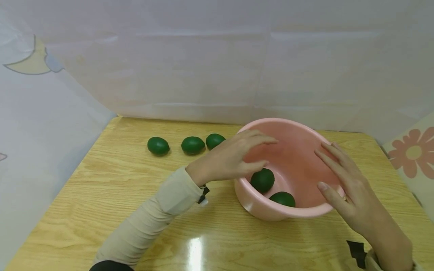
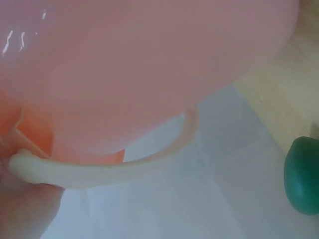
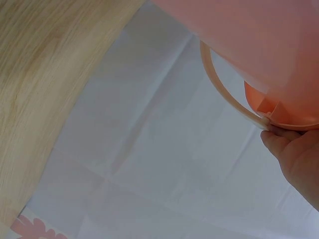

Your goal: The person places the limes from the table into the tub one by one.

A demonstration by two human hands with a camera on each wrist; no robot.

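A pink plastic bucket stands tilted toward me in the head view, two dark green limes inside it. Over its left rim reaches my left hand, thumb and fingers spread apart, nothing between them. My right hand is at the right rim with its fingers extended and thumb apart, also holding nothing. In the left wrist view the bucket's pale handle hangs by its side, and my left hand overlaps its end. The right wrist view has my right hand close to the rim and handle.
Three more green limes lie on the wooden table left of the bucket: one at the far left, a middle one, and one close to my left hand. A pale wall covering rises behind the table's back edge.
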